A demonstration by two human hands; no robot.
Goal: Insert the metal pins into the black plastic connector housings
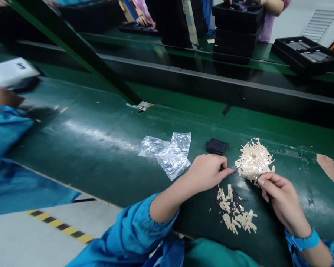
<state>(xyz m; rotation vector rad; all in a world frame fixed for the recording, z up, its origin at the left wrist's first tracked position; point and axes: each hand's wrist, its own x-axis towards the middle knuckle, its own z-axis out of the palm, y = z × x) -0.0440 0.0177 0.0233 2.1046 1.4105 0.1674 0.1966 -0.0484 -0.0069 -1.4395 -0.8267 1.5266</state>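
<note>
Green surface (105, 163) strewn with small cream pieces and clear plastic bags.
Right of centre in the frame lies a dense heap of cream pieces (254, 159); below it, a looser scatter of cream pieces (246, 220) is mixed with black bits. A black stack (217, 146) sits just left of the heap, the clear plastic bags (174, 152) overlap near the middle, a brown wedge-shaped patch (327, 167) shows at the right, and thin pale strips (63, 110) lie toward the left edge.

Loose, bright blue sleeves (128, 231); blue wristband (303, 240)
</note>
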